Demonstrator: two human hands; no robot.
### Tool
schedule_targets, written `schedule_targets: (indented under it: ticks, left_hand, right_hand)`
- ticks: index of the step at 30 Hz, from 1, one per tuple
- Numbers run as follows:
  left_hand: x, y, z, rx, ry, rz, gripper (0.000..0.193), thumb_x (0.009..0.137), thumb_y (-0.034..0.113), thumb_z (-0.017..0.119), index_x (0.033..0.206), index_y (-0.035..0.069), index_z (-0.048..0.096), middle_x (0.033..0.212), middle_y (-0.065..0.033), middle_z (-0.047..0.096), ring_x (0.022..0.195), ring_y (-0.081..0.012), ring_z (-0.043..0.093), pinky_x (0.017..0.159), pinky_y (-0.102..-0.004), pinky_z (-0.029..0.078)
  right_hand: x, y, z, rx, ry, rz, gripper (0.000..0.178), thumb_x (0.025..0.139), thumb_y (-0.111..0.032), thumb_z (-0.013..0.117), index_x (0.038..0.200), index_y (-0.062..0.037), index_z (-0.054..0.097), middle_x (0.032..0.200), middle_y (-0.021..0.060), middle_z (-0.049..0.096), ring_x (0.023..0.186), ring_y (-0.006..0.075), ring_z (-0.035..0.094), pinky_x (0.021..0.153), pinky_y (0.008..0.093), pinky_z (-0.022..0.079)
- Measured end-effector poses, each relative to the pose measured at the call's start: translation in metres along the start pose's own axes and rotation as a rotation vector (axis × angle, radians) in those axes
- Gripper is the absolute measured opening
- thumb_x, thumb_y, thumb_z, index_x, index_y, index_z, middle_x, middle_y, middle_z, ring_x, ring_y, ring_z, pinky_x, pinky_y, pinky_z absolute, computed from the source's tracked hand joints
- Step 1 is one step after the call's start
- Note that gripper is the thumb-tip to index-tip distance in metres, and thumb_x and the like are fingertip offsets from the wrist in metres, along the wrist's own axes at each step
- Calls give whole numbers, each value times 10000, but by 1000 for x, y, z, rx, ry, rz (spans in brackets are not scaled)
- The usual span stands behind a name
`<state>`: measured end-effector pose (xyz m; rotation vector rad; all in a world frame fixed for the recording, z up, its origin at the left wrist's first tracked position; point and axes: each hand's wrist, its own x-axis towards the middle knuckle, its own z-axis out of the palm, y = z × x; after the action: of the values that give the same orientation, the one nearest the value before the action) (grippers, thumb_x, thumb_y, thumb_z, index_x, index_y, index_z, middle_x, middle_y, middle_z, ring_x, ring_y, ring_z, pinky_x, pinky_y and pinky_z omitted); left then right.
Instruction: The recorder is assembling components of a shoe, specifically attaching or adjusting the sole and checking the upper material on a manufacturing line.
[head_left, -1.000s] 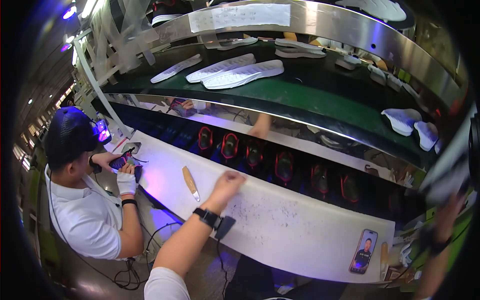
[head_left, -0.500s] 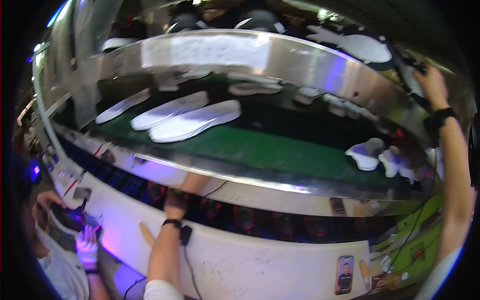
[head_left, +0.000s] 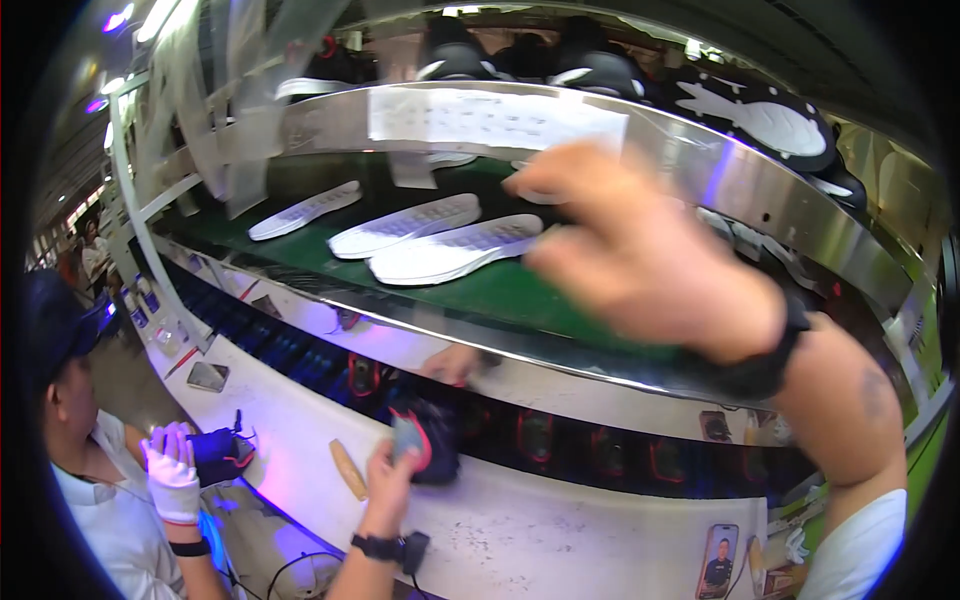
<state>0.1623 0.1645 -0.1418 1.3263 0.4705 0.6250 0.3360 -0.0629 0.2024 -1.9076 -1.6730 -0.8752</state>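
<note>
My left hand [head_left: 388, 485] is closed on a dark shoe upper [head_left: 440, 462] with a red-edged opening, held over the front edge of the black conveyor [head_left: 500, 436]. Smeared by motion, my right hand [head_left: 640, 250] hangs in front of the green shelf [head_left: 480, 307], its thumb and fingers apart and nothing seen between them. Just left of its fingertips lie two white shoe soles [head_left: 455, 250] side by side. Another white sole [head_left: 305, 210] rests farther left. My right hand and forearm hide part of the shelf and the things on it.
A metal rail [head_left: 690, 150] bounds the shelf's back, with black shoes [head_left: 600, 75] above. Several shoe uppers [head_left: 535, 437] stand along the conveyor. On the white table [head_left: 500, 540] lie a phone [head_left: 718, 562] and a wooden stick [head_left: 348, 470]. A co-worker [head_left: 100, 440] handles a dark shoe at left.
My right hand has come from the upper right shelf down and left toward the white soles. My left hand has drawn back from the conveyor with a shoe upper. The view has shifted.
</note>
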Motion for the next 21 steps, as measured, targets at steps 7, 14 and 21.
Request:
schedule_targets:
  ticks: [7,14,21]
  left_hand:
    - [-104,39,-29,435,-702,-113,382,845,243,789,1134,18,677,894,-91,706,805,-130,625,754,-289,513]
    - [-147,44,-38,497,-606,261,476,755,132,782,1199,20,653,1184,-201,652,1020,-431,633,869,-444,540]
    - [-214,24,-8,486,-372,843,336,755,123,776,1065,44,673,1122,-172,652,1008,-373,636,958,-482,513]
  right_hand:
    - [134,-16,191,-87,-637,156,811,935,-547,515,1524,-9,367,1530,269,400,1459,387,343,1191,469,277]
    - [110,-7,169,-19,-868,214,686,941,-614,518,1246,-6,608,1030,259,702,1030,413,664,909,466,504]
    - [-23,-11,17,-95,-136,10,170,836,-201,726,832,-59,633,780,143,602,729,356,602,669,430,493]
